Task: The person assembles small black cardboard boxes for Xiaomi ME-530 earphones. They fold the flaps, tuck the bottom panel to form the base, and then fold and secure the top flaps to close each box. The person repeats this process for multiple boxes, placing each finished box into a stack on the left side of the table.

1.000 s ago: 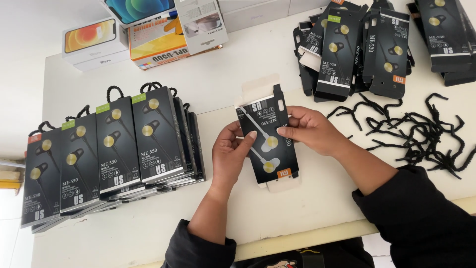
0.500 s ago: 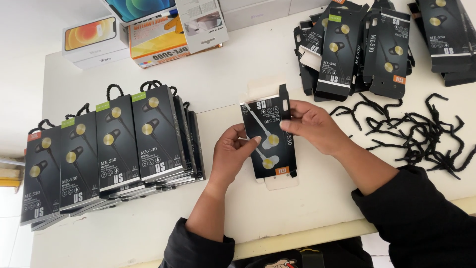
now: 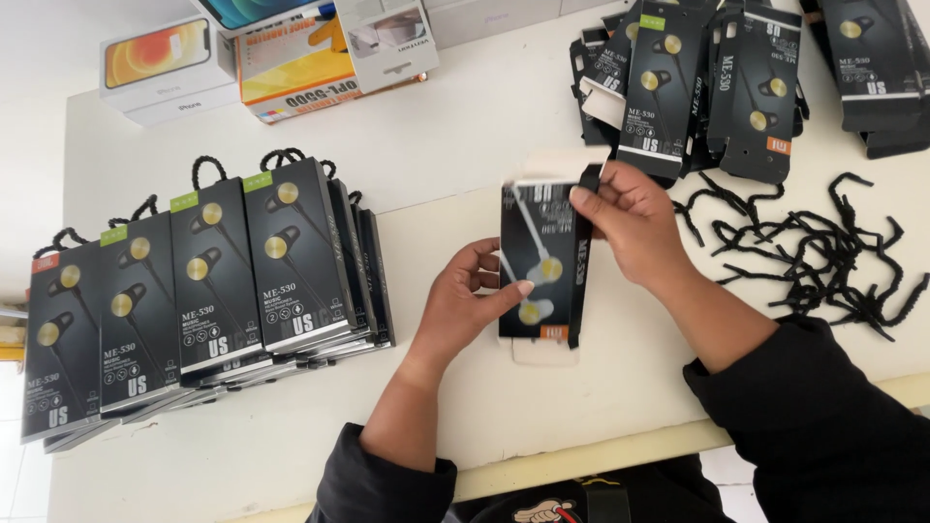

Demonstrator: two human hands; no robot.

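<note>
Here, a white, smooth counter [image 3: 465,136] fills the view, its front edge cream-coloured, and little of the room shows beyond it. Near the middle, both hands hold one slim black earphone box [image 3: 542,261] just above the counter, its pale end flaps open at top and bottom and white earphones with gold discs showing through the glossy front. The left hand [image 3: 475,295] clasps the box's left side, thumb across the front. The right hand [image 3: 630,223] pinches the box's upper right corner between thumb and fingers, where a short black piece shows.

To the left, four fanned stacks of finished boxes [image 3: 194,281] lie overlapping, each topped with a black braided loop. At the far right, a loose heap of flat black boxes [image 3: 717,77] spreads out, too overlapped to count. Just below it lies a tangle of black cord loops [image 3: 823,252], thin and twisted, likewise uncountable. At the back left stand three or four cardboard phone and gadget cartons [image 3: 281,48], white and orange.
</note>
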